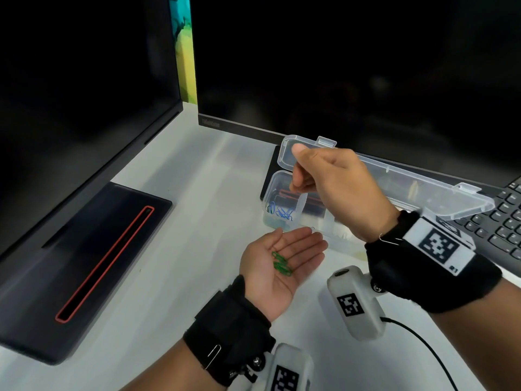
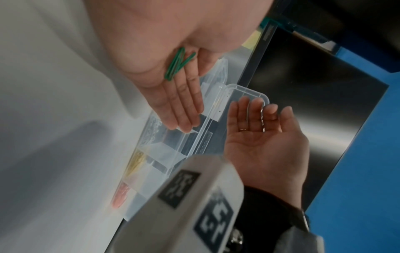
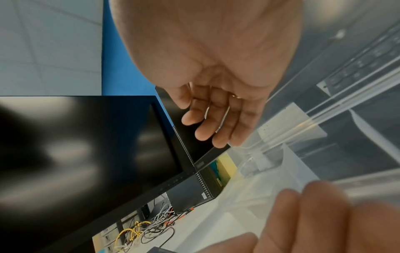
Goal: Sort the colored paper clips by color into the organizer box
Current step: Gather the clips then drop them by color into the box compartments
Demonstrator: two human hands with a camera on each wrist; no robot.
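My left hand (image 1: 296,246) lies palm up and flat just in front of the clear organizer box (image 1: 267,197), with a few green paper clips (image 1: 281,263) resting loose on the palm. In the left wrist view the green clips (image 2: 178,64) sit at the base of the straight fingers (image 2: 179,109). My right hand (image 1: 303,183) hovers over the box's left end, its fingers hanging relaxed and holding nothing (image 2: 257,123) (image 3: 214,123). Blue clips (image 1: 282,214) lie in the leftmost compartment. Yellow clips (image 2: 135,165) and red clips (image 2: 120,196) fill other compartments. The lid (image 1: 423,184) stands open behind.
The box sits on a white desk (image 1: 183,221) against a dark monitor (image 1: 338,66). A second monitor with its black stand base (image 1: 84,263) is at the left. A black keyboard (image 1: 504,221) lies to the right, behind the lid.
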